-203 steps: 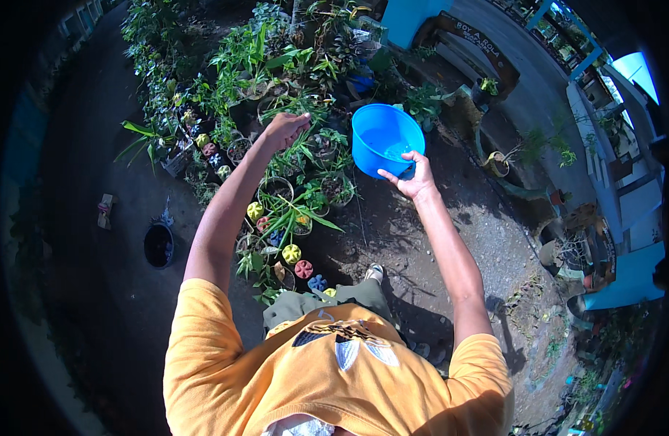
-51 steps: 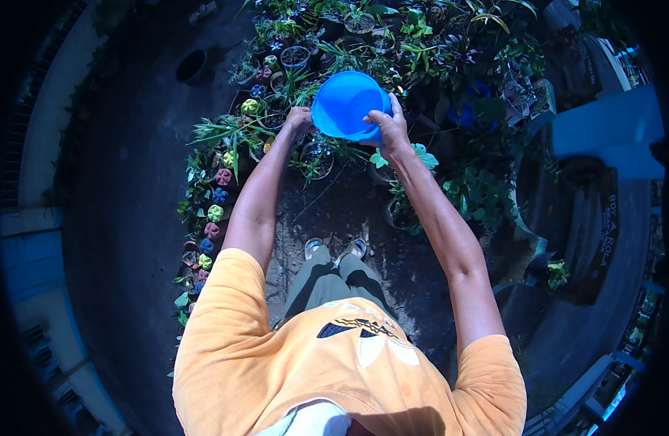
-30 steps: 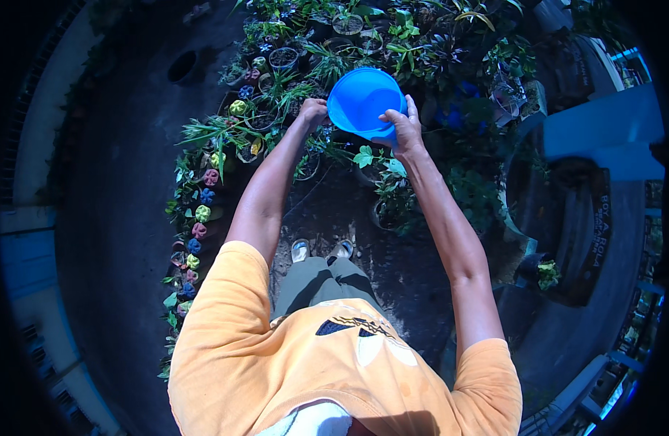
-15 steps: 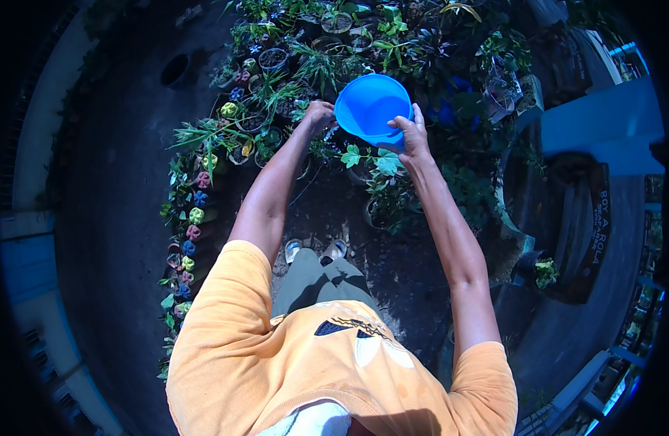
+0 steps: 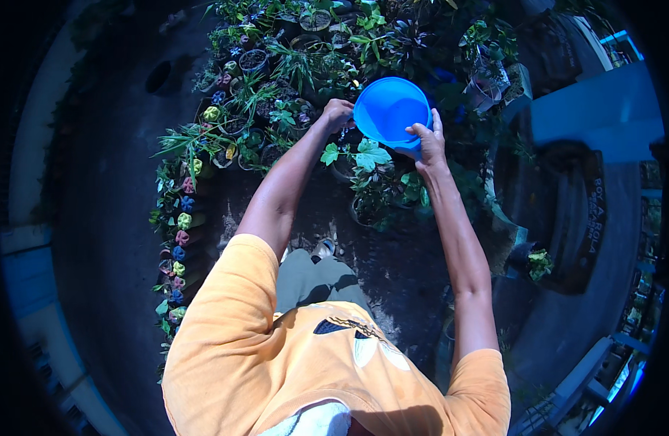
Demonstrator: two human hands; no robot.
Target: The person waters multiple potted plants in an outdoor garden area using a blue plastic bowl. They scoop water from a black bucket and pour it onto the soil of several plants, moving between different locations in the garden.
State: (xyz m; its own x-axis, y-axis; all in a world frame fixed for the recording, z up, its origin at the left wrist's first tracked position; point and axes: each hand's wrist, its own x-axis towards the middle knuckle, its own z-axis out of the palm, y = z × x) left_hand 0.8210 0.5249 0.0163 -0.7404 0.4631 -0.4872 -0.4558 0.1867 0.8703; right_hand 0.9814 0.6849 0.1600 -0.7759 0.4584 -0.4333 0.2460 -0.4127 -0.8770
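Observation:
A round blue plastic dipper is tilted over potted plants, its inside facing me. My right hand grips its near right side, thumb over the rim and fingers behind. At the dipper's left rim is my left hand, fingers bent toward it; whether they touch the rim cannot be made out. Bright specks like water drops show just below that hand. Under the dipper a broad-leaved plant spreads its pale green leaves.
Potted plants crowd ahead of me. Painted flower-shaped pots line the left edge of the bed. A low curved wall edge runs along the right. Near it sits a small leafy plant. A dark round container stands far left.
Both hands and the dipper have shifted right in the picture, while the plants have slid slightly left. My right hand keeps its hold on the dipper.

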